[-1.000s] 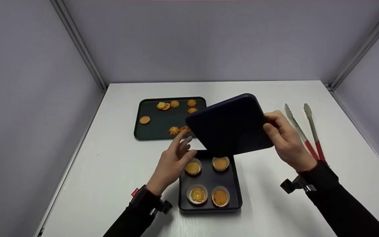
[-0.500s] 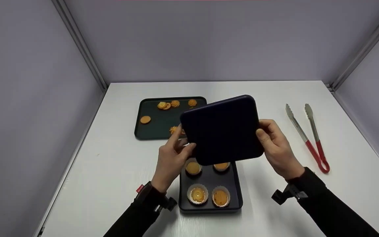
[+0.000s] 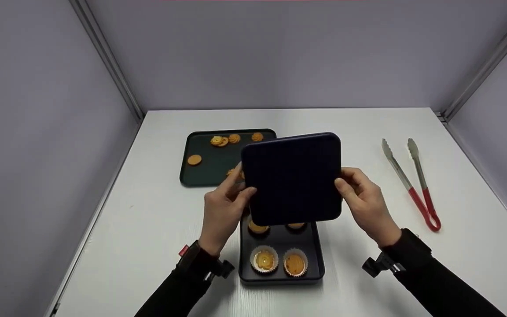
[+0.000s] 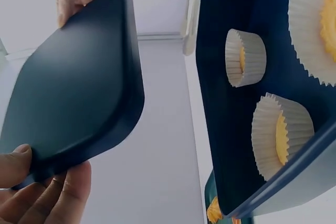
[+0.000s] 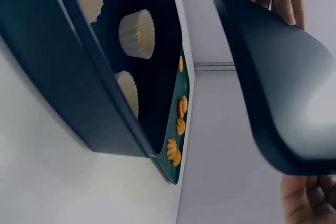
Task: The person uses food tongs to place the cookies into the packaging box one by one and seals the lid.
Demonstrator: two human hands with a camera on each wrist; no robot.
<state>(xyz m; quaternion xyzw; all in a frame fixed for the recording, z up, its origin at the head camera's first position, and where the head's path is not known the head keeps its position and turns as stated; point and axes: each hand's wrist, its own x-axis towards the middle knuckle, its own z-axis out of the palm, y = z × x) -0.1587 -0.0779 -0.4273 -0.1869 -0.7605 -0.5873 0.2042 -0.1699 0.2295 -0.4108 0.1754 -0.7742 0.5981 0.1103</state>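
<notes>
A dark blue, rounded-corner lid is held up between both hands, tilted over the far part of a dark baking tin. My left hand pinches its left edge, thumb on the near face and fingers behind. On the opposite edge my right hand grips the same way. Inside the tin stand several paper cups with cookies; the near two are a flower-shaped cookie and a round one. In the head view the lid partly covers the far cups. The left wrist view shows the white pleated cups beside the lid.
Behind the tin lies a flat green tray with several cookies, its right part hidden by the lid. Red-handled metal tongs lie spread on the right of the white table. Grey walls enclose the table's back and sides.
My left hand has taken hold of the lid's left edge. The lid has come lower, moved slightly left and turned more level, with my right hand moving left along with it.
</notes>
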